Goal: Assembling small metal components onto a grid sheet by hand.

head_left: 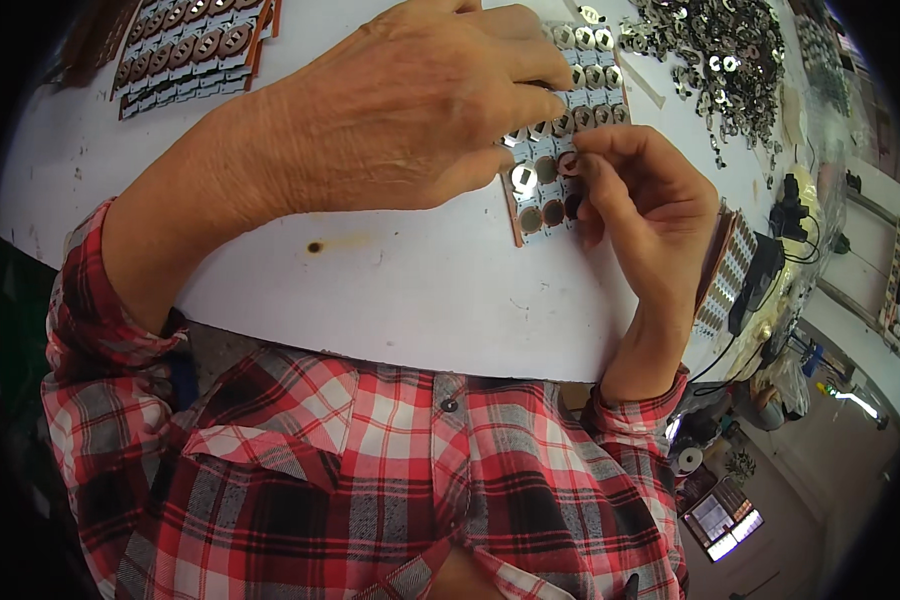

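Note:
A panel of small circuit boards (537, 192) lies on the white table before me. Its far rows carry shiny round metal clips (562, 122); in the near rows, several round pads are bare. One clip (523, 178) sits at the left of the second-nearest row. My left hand (420, 105) reaches across the panel from the left, fingers apart over the rows, with the thumb near the panel's left edge. At the panel's right side, my right hand (645, 200) pinches a small round metal clip (568, 164) between thumb and forefinger, over a pad.
Loose metal clips (715, 60) form a heap at the far right. Stacked filled panels (185, 50) stand at the far left. More panels (727, 270) lie by the table's right edge, near black cables (795, 215). A dark burn spot (315, 247) marks the white tabletop (420, 300).

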Demonstrator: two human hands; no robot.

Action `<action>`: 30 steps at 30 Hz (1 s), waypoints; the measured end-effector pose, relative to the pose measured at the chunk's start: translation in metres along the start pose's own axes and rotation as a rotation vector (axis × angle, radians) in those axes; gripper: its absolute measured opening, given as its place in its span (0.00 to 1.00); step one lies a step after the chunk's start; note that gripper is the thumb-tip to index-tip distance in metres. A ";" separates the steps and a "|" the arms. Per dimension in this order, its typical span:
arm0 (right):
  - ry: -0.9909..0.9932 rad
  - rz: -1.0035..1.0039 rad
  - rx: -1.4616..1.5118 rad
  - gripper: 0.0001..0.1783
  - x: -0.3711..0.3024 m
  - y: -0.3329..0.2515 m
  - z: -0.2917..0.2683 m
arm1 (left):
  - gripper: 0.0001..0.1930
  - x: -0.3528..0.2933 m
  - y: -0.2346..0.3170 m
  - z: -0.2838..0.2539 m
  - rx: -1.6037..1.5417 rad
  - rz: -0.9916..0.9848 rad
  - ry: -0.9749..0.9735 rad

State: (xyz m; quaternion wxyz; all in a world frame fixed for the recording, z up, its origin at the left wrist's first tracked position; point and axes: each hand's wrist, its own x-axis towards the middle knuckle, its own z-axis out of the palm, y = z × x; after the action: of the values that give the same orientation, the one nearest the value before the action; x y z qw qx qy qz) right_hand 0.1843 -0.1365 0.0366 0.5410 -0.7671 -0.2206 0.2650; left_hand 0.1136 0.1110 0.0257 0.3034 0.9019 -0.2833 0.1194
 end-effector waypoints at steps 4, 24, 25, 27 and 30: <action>-0.048 -0.044 -0.063 0.06 -0.002 0.002 -0.005 | 0.19 0.000 0.000 0.001 0.000 0.009 0.005; -0.055 -0.168 -0.348 0.06 -0.002 -0.001 0.003 | 0.21 0.004 -0.009 0.009 -0.030 -0.011 0.017; -0.071 -0.197 -0.377 0.06 0.000 -0.002 0.005 | 0.20 0.004 -0.031 0.025 0.209 0.274 0.241; -0.112 -0.223 -0.346 0.06 0.001 -0.002 0.003 | 0.20 0.006 -0.031 0.028 0.450 0.574 0.469; -0.172 -0.222 -0.291 0.07 0.005 0.000 -0.003 | 0.25 0.001 0.012 0.013 0.128 -0.052 0.073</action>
State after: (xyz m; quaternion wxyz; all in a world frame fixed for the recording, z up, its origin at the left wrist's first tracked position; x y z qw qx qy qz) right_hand 0.1894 -0.1354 0.0367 0.4296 -0.7827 -0.3851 0.2335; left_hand 0.1079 0.0945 0.0215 0.2583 0.9216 -0.2401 0.1621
